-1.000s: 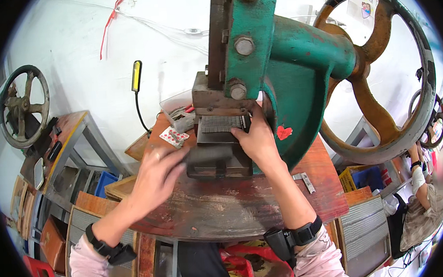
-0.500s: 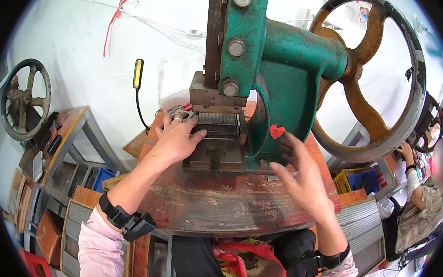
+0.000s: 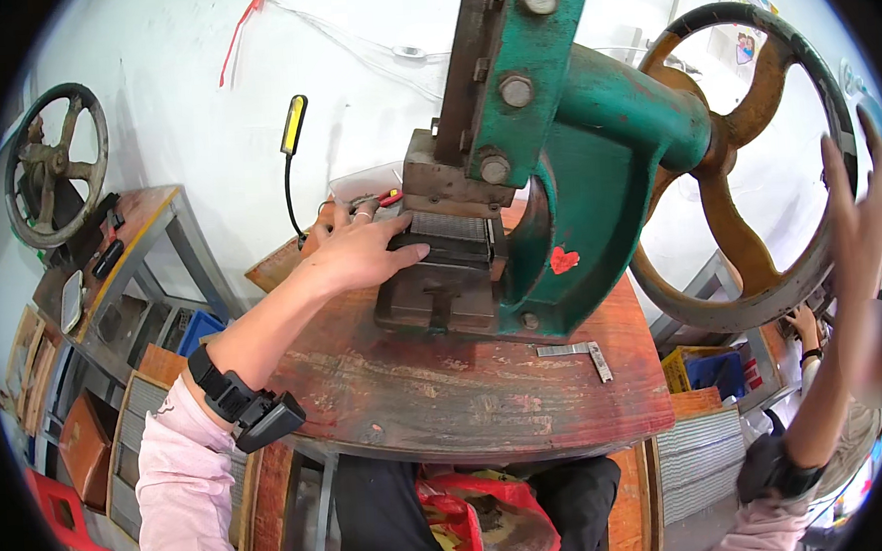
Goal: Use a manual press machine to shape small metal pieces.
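My left hand (image 3: pixel 365 251) lies at the left side of the die on a green hand press (image 3: pixel 606 182), fingers spread and thumb stretched along the front of the die block. Beside its fingertips a grey sheet with a fine grid (image 3: pixel 450 227) sits in the die, under the steel ram (image 3: pixel 448 187). Whether the fingers touch the sheet's edge I cannot tell. My right hand (image 3: pixel 861 209) is raised at the outer right rim of the large handwheel (image 3: pixel 732 150). Its fingers are stretched and slightly blurred, with nothing seen in them; contact with the rim is unclear.
A small metal square (image 3: pixel 583 354) lies on the worn wooden bench (image 3: pixel 438 405). Behind the press are red-handled pliers (image 3: pixel 389 197) and a yellow-black gooseneck lamp (image 3: pixel 294 126). Trays of ridged grey strips (image 3: pixel 698 467) flank the bench. Another person (image 3: pixel 868 423) sits at the far right.
My right hand has risen from beside the press base, up and right to the handwheel's rim. The metal square it partly covered now shows. My left hand stays at the die; the view has shifted.
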`<state>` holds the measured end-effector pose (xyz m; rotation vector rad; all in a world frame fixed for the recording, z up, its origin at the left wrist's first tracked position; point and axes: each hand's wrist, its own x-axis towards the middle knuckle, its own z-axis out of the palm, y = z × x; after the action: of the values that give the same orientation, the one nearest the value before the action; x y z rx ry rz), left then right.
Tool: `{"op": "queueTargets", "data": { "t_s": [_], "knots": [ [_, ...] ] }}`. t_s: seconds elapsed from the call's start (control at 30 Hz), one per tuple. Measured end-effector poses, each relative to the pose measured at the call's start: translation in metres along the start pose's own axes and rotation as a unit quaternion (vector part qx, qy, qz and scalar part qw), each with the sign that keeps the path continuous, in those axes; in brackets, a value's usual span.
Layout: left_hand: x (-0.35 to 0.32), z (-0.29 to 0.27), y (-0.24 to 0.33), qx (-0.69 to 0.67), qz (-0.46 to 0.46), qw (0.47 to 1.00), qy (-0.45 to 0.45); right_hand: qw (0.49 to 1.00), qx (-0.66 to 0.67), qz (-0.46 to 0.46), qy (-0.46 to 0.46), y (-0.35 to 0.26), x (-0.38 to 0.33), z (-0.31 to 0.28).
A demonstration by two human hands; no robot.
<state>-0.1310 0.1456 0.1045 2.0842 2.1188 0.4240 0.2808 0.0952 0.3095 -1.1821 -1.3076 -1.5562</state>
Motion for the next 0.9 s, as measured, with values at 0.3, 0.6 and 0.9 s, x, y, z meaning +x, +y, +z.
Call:
{"op": "queueTargets", "data": {
  "t_s": [0.3, 0.6, 0.9],
  "knots": [
    [-0.01, 0.058, 0.009, -0.467, -0.113, 0.846, 0.232, 0.795, 0.243, 0.341, -0.438, 0.009, 0.129, 0.065],
    [-0.012, 0.057, 0.008, -0.688, -0.081, 0.719, 0.057, 0.862, 0.349, 0.358, 0.08, -0.052, -0.183, 0.014],
    [-0.015, 0.059, 0.007, -0.679, -0.054, 0.73, 0.066, 0.861, 0.307, 0.369, -0.166, -0.026, -0.102, -0.015]
  ]
}}
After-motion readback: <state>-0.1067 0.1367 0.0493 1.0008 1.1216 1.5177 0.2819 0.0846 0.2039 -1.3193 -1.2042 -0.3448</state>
